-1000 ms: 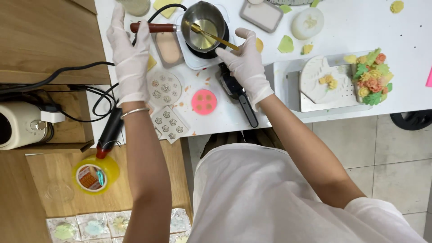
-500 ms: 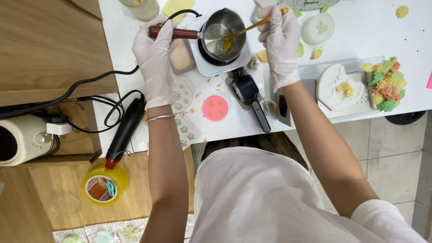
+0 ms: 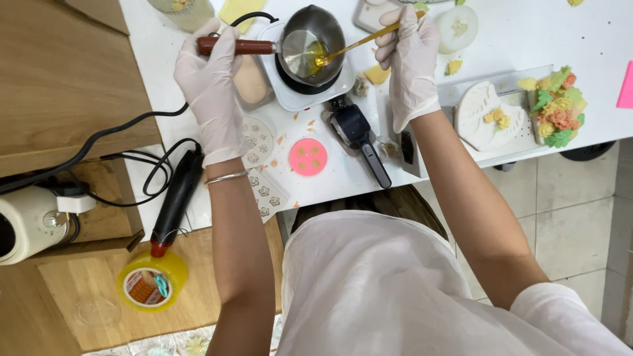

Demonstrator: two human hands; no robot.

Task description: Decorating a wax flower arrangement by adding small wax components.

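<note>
The one view looks straight down from the person's head onto a white table [image 3: 527, 33] that fills the top of the frame, with the person's white shirt at the bottom centre.

Near the top centre, a small steel pot [image 3: 311, 43] sits on a white square hotplate [image 3: 290, 99]. A little yellow melted liquid pools inside the pot. Its reddish-brown handle [image 3: 254, 47] sticks out toward the left of the frame.

The left hand [image 3: 214, 86], in a thin white glove, is closed around that handle's far end. The right hand [image 3: 410, 62], also gloved, pinches a thin yellow stick [image 3: 359, 43] at the top right of centre; the stick slants down into the liquid.

The pot looks light, stiff and probably hot, so the handle seems the safe place to grip, well away from the metal. The liquid would likely spill if the pot tips. The stick looks slim and light, best pinched near its upper end.

Below the hotplate lie a round pink mould [image 3: 308, 157] and a black hand tool [image 3: 359, 135]. Clear flower moulds [image 3: 257, 142] lie beside the left wrist. At the right, a white plaque [image 3: 478, 115] on a clear tray carries small flowers, next to a cluster of coloured flowers [image 3: 557, 105].

At the lower left, on a wooden surface, a black heat tool [image 3: 175, 201] trails a cable, above a yellow tape roll [image 3: 151, 283]. A cream appliance [image 3: 30, 224] sits at the left edge.
</note>
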